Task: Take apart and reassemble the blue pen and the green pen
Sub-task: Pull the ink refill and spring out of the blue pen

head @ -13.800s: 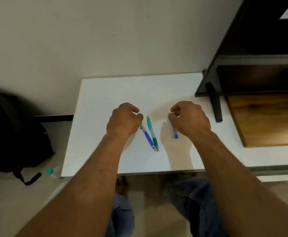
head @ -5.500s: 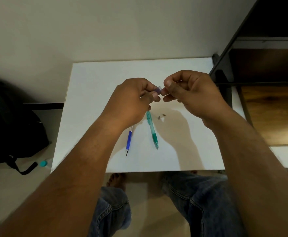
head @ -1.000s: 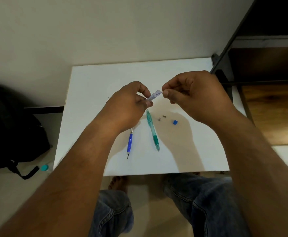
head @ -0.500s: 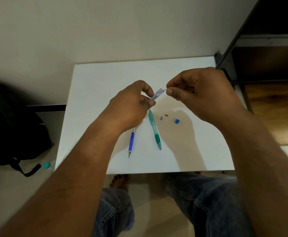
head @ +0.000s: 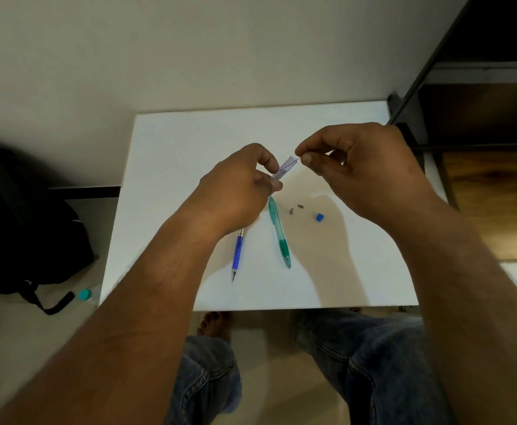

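Drawn slightly farther from clear barrel [head: 283, 169] pinched by left hand [head: 235, 191]: thin rod [head: 297, 161] gripped by right hand [head: 358, 167], mid-frame, above green pen [head: 278, 231], avoiding loose parts.

Both bare forearms reach forward from the lower corners and converge, the hands raised and close together but not touching. The left hand [head: 239, 191] is curled, knuckles up, its thumb and fingers closed around a clear tube [head: 284, 170] that points up toward the other hand. The right hand [head: 358, 167] is also curled, pinching a thin rod [head: 297, 161] between thumb and forefinger.
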